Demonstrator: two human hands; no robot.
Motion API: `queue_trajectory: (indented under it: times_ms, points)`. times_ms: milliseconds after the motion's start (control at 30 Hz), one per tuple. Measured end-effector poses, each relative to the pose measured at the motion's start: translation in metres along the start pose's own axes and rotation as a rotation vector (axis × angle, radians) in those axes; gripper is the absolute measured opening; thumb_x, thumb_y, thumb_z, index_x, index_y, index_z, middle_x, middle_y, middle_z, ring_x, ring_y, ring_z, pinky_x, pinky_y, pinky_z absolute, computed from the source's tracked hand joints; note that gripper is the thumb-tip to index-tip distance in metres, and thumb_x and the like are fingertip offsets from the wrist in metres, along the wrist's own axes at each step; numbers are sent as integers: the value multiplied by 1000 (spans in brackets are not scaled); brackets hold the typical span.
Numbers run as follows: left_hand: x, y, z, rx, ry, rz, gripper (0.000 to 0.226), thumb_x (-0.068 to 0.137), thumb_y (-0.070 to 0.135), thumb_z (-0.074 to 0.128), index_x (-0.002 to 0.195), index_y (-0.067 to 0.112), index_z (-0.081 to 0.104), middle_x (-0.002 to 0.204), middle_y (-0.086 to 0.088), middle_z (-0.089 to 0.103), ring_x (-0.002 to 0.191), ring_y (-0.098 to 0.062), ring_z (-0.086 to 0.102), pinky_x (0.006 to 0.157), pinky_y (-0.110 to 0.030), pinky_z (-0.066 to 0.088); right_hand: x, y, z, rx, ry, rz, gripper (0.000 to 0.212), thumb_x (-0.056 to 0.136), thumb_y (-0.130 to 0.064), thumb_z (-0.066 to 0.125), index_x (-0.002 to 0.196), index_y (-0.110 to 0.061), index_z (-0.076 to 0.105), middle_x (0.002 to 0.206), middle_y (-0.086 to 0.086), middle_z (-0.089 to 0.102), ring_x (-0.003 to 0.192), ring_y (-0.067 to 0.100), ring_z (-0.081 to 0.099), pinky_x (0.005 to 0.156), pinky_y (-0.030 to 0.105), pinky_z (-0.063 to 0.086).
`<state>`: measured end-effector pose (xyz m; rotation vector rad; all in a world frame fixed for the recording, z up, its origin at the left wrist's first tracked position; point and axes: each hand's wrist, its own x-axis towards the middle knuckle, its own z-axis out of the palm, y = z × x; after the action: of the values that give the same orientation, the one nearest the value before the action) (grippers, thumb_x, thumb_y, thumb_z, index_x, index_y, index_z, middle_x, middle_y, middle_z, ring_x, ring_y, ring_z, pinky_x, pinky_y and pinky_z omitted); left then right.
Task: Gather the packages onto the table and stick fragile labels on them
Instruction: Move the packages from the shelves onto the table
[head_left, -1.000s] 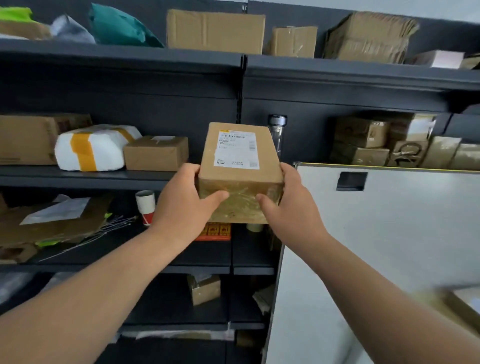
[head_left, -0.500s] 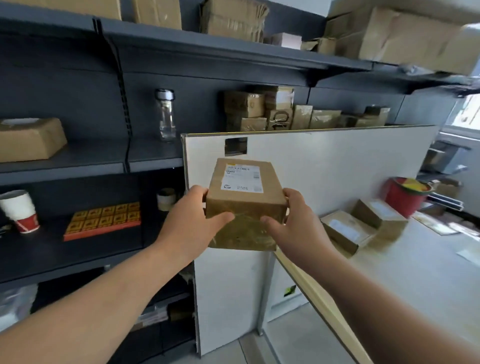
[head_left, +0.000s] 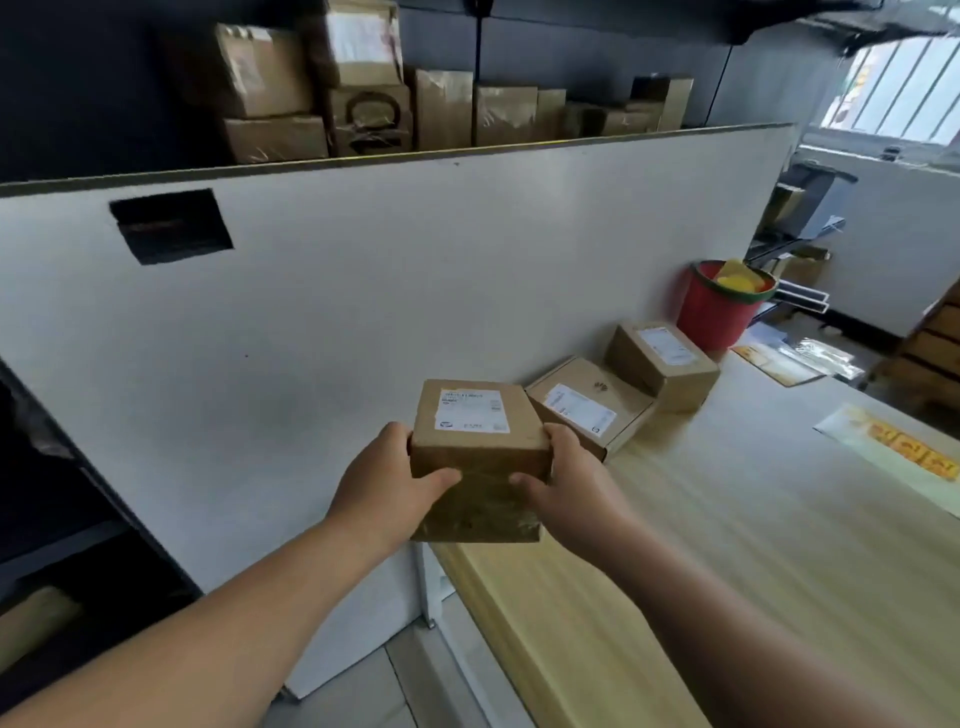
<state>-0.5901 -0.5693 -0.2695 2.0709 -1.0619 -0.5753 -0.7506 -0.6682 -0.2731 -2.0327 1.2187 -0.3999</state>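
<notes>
I hold a brown cardboard package (head_left: 480, 457) with a white shipping label on top, in the air over the near-left corner of the wooden table (head_left: 727, 545). My left hand (head_left: 387, 488) grips its left side, thumb across the front. My right hand (head_left: 569, 488) grips its right side the same way. Two more labelled packages lie on the table against the white partition: a flat one (head_left: 589, 405) just behind the held one, and a taller one (head_left: 662, 361) beyond it. A sheet of yellow-orange fragile labels (head_left: 904, 449) lies at the table's right.
A white partition board (head_left: 363, 291) stands along the table's left side, with dark shelving full of cardboard boxes (head_left: 363, 93) behind it. A red bucket (head_left: 722, 306) stands at the table's far end, with papers (head_left: 795, 358) beside it. Floor shows below the table's near corner.
I have turned right from the shelves toward the table, carrying the package in both hands. It now hangs lower, over the table's corner, closer to the two packages lying there.
</notes>
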Motion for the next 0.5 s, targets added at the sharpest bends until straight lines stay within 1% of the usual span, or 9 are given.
queue_trajectory:
  times_ms: [33, 100, 133, 200, 267, 333, 400, 500]
  points:
    - [15, 3, 15, 4, -8, -21, 34, 84, 36, 68, 108, 25, 46, 107, 7, 57, 97, -15, 57, 73, -25, 50, 17, 13, -4, 1, -7, 11, 53, 89, -31, 63, 135, -25, 37, 108, -11, 55, 96, 10, 57, 79, 30, 54]
    - [42, 8, 44, 15, -14, -62, 34, 83, 35, 69, 105, 26, 45, 104, 8, 56, 96, -15, 57, 67, -23, 46, 47, 38, -11, 4, -22, 32, 56, 90, -28, 63, 138, -24, 35, 104, -14, 50, 92, 7, 51, 72, 22, 45]
    - [54, 10, 57, 27, -17, -84, 35, 83, 36, 69, 105, 26, 44, 102, 8, 56, 95, -14, 57, 67, -23, 45, 61, 49, -13, 5, -29, 41, 58, 90, -26, 63, 140, -24, 34, 106, -13, 50, 92, 7, 48, 72, 21, 41]
    - [77, 8, 81, 56, -28, -130, 36, 81, 39, 69, 105, 26, 45, 100, 10, 57, 92, -14, 58, 70, -27, 48, 88, 72, -14, 8, -39, 63, 63, 89, -25, 65, 143, -25, 33, 118, -9, 55, 96, 9, 49, 76, 23, 39]
    - [94, 4, 104, 88, -40, -185, 37, 80, 41, 70, 104, 25, 46, 97, 11, 58, 88, -13, 58, 71, -30, 50, 111, 95, -10, 13, -54, 80, 66, 87, -23, 66, 144, -25, 32, 129, -5, 55, 107, 14, 53, 81, 25, 40]
    - [107, -1, 125, 113, -49, -241, 37, 80, 41, 69, 102, 23, 47, 94, 11, 59, 84, -12, 58, 66, -29, 45, 129, 116, -6, 3, -79, 97, 68, 87, -22, 66, 145, -26, 32, 132, -3, 54, 115, 17, 53, 83, 24, 39]
    - [116, -3, 145, 121, -60, -275, 34, 82, 40, 67, 101, 22, 46, 92, 10, 59, 84, -13, 58, 63, -29, 42, 143, 135, -6, -17, -104, 108, 70, 86, -22, 67, 146, -28, 31, 134, -4, 53, 119, 18, 51, 86, 25, 39]
    - [128, -2, 170, 126, -82, -280, 28, 86, 37, 62, 101, 22, 44, 89, 12, 56, 86, -17, 58, 66, -29, 41, 162, 157, -9, -47, -113, 113, 71, 87, -18, 66, 147, -27, 29, 136, -2, 53, 123, 20, 50, 90, 26, 39]
